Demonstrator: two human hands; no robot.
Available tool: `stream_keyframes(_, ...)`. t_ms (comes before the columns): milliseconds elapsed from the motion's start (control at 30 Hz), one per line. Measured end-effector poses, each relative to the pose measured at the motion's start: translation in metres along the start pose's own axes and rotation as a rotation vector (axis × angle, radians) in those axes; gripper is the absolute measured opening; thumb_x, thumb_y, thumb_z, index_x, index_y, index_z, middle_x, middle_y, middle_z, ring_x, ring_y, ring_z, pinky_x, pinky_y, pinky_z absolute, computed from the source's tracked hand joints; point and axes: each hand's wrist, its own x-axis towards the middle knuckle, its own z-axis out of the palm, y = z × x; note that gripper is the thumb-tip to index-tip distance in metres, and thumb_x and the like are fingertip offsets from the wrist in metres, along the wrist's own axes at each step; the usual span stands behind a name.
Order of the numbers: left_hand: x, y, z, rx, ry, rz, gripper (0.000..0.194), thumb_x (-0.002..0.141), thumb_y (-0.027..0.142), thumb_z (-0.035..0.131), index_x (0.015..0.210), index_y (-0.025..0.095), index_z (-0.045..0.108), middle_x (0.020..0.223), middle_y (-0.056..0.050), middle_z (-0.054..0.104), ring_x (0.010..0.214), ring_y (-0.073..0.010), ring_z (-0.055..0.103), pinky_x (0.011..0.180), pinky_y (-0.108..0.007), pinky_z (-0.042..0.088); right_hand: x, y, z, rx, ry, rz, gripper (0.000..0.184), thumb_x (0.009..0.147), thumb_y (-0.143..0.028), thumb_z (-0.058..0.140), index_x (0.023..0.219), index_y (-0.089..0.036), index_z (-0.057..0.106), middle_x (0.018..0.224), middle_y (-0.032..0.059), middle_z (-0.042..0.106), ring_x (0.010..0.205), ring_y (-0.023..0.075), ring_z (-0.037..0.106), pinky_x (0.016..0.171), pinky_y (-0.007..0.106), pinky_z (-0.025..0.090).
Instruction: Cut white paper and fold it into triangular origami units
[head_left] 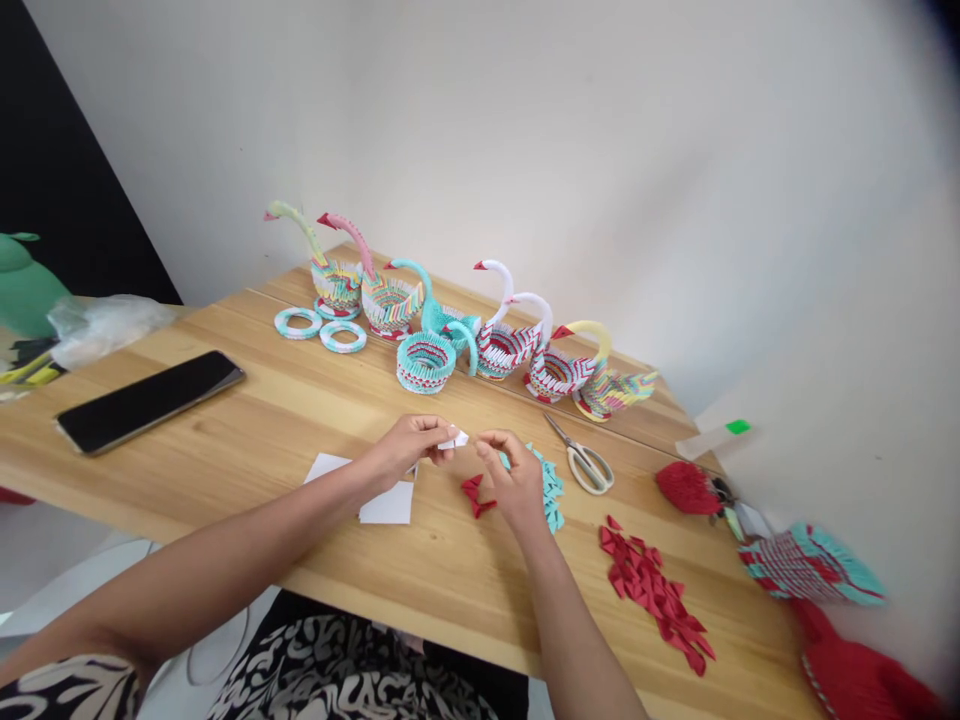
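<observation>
A small folded piece of white paper [454,439] is pinched between the thumb and fingers of my left hand [417,440]. My right hand [516,478] is just right of it, fingers curled and thumb close to the index finger; whether anything is between them I cannot make out. White paper sheets [387,504] lie under and beside my left forearm. Below my right hand are a few red folded pieces [474,494], and partly behind it a pile of turquoise folded paper pieces [553,492].
Several folded-paper swans [394,303] line the table's back, with a turquoise basket [425,365] and two rings [343,337] before them. A phone [150,402] lies left. Scissors [590,467], red pieces [652,590] and a red-turquoise paper model [810,565] are right.
</observation>
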Motion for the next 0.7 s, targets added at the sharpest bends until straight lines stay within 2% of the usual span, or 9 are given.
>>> stream_keyframes(100,0.0011,-0.0017,-0.0018,-0.079,-0.043,-0.036,0.026,0.069,0.036,0.068,0.063,0.012,0.061,0.059,-0.001,0.058,0.052,-0.0078,0.048,0.054,-0.021,0.037,0.0006,0.0008,-0.0023,-0.057,0.039,-0.149,0.011,0.085,-0.026,0.054,0.087,-0.022,0.064,0.086,0.0039,0.064,0.084,0.0180,0.059,0.079,0.032,0.045)
stream_keyframes(200,0.0009,-0.0019,-0.0011,-0.123,-0.083,-0.076,0.026,0.069,0.036,0.068,0.063,0.012,0.061,0.056,0.000,0.056,0.052,-0.0081,0.048,0.054,-0.022,0.036,-0.0006,0.0027,-0.0005,-0.078,-0.001,-0.250,0.014,0.086,-0.022,0.051,0.088,-0.024,0.065,0.090,0.0053,0.063,0.088,0.0191,0.059,0.080,0.034,0.046)
stream_keyframes(567,0.0002,-0.0048,-0.0016,-0.082,-0.121,-0.145,0.026,0.069,0.036,0.068,0.065,0.012,0.059,0.057,-0.001,0.057,0.051,-0.0080,0.049,0.054,-0.021,0.037,0.0004,0.0024,-0.0064,-0.173,-0.082,-0.403,0.017,0.087,-0.020,0.051,0.087,-0.024,0.068,0.083,0.0058,0.064,0.079,0.0183,0.057,0.068,0.031,0.045)
stream_keyframes(700,-0.0014,-0.0014,0.0002,0.057,-0.113,-0.070,0.029,0.071,0.039,0.065,0.063,0.013,0.057,0.058,0.000,0.056,0.053,-0.0081,0.048,0.055,-0.021,0.037,0.0029,0.0029,-0.0044,-0.182,-0.095,-0.401,0.016,0.088,-0.021,0.050,0.084,-0.022,0.066,0.083,0.0064,0.064,0.082,0.0192,0.056,0.072,0.033,0.044)
